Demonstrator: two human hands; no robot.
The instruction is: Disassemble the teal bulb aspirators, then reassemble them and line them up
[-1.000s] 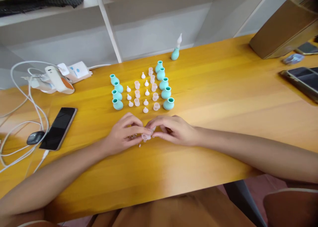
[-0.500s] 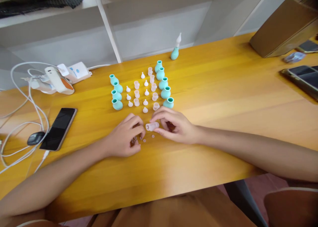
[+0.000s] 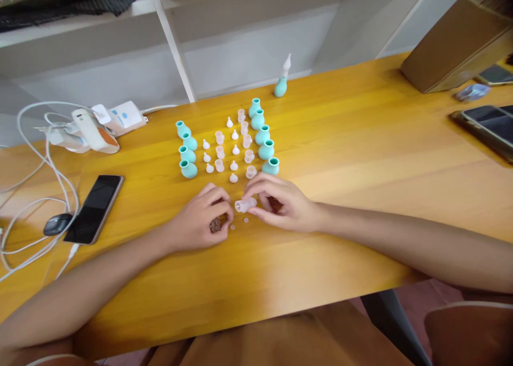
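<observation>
My right hand (image 3: 276,201) pinches a translucent plastic tube-shaped piece (image 3: 242,205) between thumb and fingers, its open end pointing left. Close beside it, my left hand (image 3: 208,216) is curled at the tabletop, thumb and fingertips drawn together; anything between the tips is too small to make out. Several tiny round discs (image 3: 215,225) show within the curl of that hand, and a loose disc (image 3: 246,220) lies under the tube piece. Beyond the hands stand rows of white pointed tips (image 3: 233,178), translucent collared connectors (image 3: 250,172) and teal bulbs (image 3: 188,169).
An assembled teal bulb with a white nozzle (image 3: 281,86) stands at the back. Leftward are a phone (image 3: 94,208), a black mouse (image 3: 58,224), white cables and a power strip (image 3: 127,116). A cardboard box (image 3: 452,45) and another phone (image 3: 487,128) are at right.
My left thumb and fingertips have closed together at the discs, and one disc near them is now out of sight. My right hand holds the tube piece nearly still.
</observation>
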